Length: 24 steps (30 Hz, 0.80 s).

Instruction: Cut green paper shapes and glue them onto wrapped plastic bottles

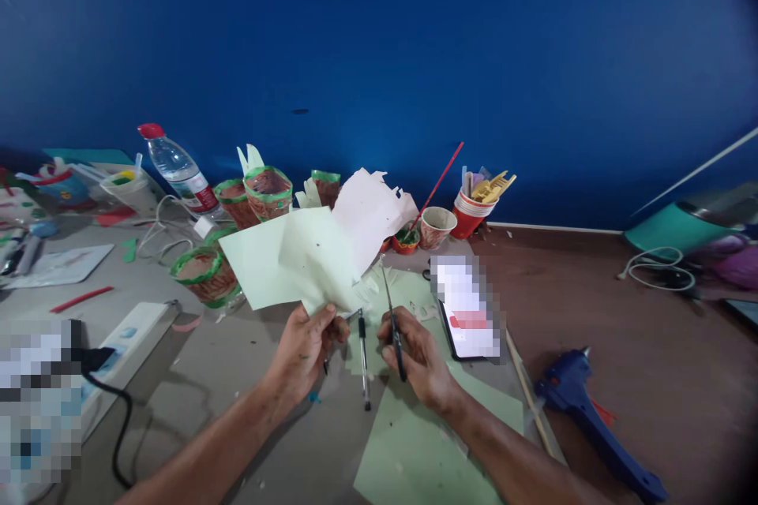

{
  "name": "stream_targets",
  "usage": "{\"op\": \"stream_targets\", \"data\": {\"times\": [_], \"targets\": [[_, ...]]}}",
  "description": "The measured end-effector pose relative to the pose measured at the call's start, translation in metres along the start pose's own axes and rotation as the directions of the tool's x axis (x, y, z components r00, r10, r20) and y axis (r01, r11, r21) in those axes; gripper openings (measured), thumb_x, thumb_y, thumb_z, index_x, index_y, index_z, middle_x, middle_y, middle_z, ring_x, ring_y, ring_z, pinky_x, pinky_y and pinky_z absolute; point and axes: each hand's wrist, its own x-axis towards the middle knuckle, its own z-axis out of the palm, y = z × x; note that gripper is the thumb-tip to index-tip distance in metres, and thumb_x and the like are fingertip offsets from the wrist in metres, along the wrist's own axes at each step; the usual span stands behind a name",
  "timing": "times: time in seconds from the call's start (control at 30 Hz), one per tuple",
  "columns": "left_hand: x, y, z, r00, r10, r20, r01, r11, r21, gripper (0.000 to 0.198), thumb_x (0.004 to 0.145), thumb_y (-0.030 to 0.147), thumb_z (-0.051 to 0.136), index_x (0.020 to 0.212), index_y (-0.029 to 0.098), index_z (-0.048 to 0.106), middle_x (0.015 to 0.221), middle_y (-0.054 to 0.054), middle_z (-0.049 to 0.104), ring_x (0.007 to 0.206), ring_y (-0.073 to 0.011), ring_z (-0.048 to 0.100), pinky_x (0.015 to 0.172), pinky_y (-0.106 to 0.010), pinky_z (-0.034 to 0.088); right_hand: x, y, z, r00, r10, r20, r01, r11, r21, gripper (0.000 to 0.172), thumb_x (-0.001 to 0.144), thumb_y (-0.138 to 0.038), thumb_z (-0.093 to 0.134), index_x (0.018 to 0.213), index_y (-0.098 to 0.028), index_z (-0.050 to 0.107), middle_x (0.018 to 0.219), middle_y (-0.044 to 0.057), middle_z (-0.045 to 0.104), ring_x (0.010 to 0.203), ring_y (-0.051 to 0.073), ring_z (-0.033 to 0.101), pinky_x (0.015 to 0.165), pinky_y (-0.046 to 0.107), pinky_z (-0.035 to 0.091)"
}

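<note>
My left hand [313,343] pinches the lower edge of a pale green sheet of paper [284,256], which is held up off the table and slightly creased. In my right hand [418,355] is a pair of scissors [389,300], its blades pointing up and away from me, a little right of the paper. Between my hands a pen [363,363] lies on the table. Another pale green sheet [426,442] lies flat under my right forearm, with paper scraps [373,284] beyond it.
Painted cups [268,193] and a water bottle [178,170] stand at the back left. A pink paper piece [370,209] leans near a cup holding utensils [474,209]. A phone [467,312] and a blue glue gun [592,418] lie right; a power strip [127,363] lies left.
</note>
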Motion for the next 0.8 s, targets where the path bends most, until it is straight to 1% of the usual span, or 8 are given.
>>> {"op": "stream_targets", "data": {"times": [0.1,0.2,0.27,0.33,0.43,0.53,0.7,0.8], "targets": [[0.001,-0.0008,-0.0012,1.0,-0.023,-0.006,0.023,1.0,0.004,0.025,0.062,0.028,0.08,0.067,0.015,0.059,0.05,0.002,0.059,0.047,-0.0103,0.054,0.049,-0.021,0.044,0.0007,-0.0019,0.0004,1.0,0.0,-0.012,0.0,1.0,-0.014,0.007,0.074,-0.024,0.056,0.08,-0.02,0.055,0.083,0.002,0.047,0.076,0.017,0.048,0.065,0.029,0.039],[0.0013,-0.0004,-0.0003,0.999,-0.045,-0.009,0.045,0.999,-0.018,0.029,0.057,0.029,0.084,0.071,0.012,0.064,0.058,-0.002,0.065,0.056,-0.0125,0.059,0.058,-0.023,0.049,0.0018,-0.0033,0.0008,1.0,-0.004,-0.015,0.003,1.0,-0.027,0.007,0.075,-0.025,0.056,0.08,-0.02,0.055,0.082,0.002,0.047,0.075,0.017,0.048,0.063,0.028,0.039],[0.0009,0.0002,0.0012,0.999,-0.05,-0.004,0.05,0.998,-0.023,0.032,0.054,0.026,0.086,0.074,0.011,0.067,0.063,-0.003,0.067,0.058,-0.0121,0.06,0.059,-0.022,0.049,0.002,-0.004,0.001,1.0,-0.008,-0.013,0.007,0.999,-0.035,0.007,0.074,-0.023,0.055,0.08,-0.02,0.055,0.082,0.002,0.048,0.075,0.017,0.048,0.063,0.028,0.039],[0.0003,0.0004,0.0023,0.998,-0.057,-0.006,0.057,0.998,-0.008,0.032,0.052,0.024,0.087,0.072,0.011,0.067,0.063,-0.002,0.066,0.056,-0.0112,0.058,0.056,-0.022,0.048,0.0018,-0.0049,0.0011,1.0,-0.003,-0.009,0.003,0.999,-0.036,0.006,0.074,-0.022,0.054,0.08,-0.02,0.055,0.081,0.001,0.048,0.074,0.017,0.048,0.063,0.028,0.039],[-0.0003,-0.0006,0.0019,0.998,-0.063,-0.007,0.063,0.996,0.055,0.029,0.056,0.027,0.085,0.06,0.013,0.06,0.048,0.002,0.057,0.045,-0.0085,0.049,0.046,-0.02,0.041,0.0015,-0.0072,0.0011,1.0,0.003,-0.01,-0.003,0.999,-0.049,0.006,0.073,-0.021,0.054,0.079,-0.02,0.055,0.081,0.001,0.048,0.074,0.017,0.049,0.064,0.028,0.039],[0.0002,-0.0011,0.0003,0.999,-0.018,-0.027,0.02,0.995,0.095,0.032,0.06,0.03,0.082,0.057,0.015,0.054,0.043,0.003,0.052,0.042,-0.0073,0.045,0.043,-0.019,0.037,0.0014,-0.0097,0.0007,1.0,-0.025,0.004,0.025,0.995,-0.092,0.005,0.072,-0.022,0.055,0.077,-0.019,0.055,0.081,0.002,0.049,0.075,0.018,0.05,0.065,0.029,0.039],[0.0023,0.0033,0.0001,0.992,0.069,-0.104,-0.061,0.995,0.08,0.026,0.065,0.028,0.079,0.072,0.016,0.057,0.049,0.005,0.056,0.044,-0.0081,0.048,0.048,-0.02,0.04,0.001,-0.0095,0.0003,0.996,-0.081,0.039,0.088,0.971,-0.224,0.005,0.069,-0.023,0.055,0.072,-0.019,0.054,0.076,0.002,0.048,0.069,0.018,0.047,0.061,0.029,0.035],[0.0031,0.0064,0.0,0.985,0.135,-0.106,-0.132,0.991,0.038,0.027,0.064,0.027,0.079,0.077,0.016,0.059,0.053,0.005,0.058,0.046,-0.0091,0.051,0.052,-0.023,0.043,0.0006,-0.0068,-0.0001,0.996,-0.079,0.048,0.09,0.937,-0.339,0.006,0.067,-0.021,0.055,0.065,-0.02,0.049,0.071,0.002,0.048,0.066,0.018,0.046,0.063,0.031,0.035]]}}
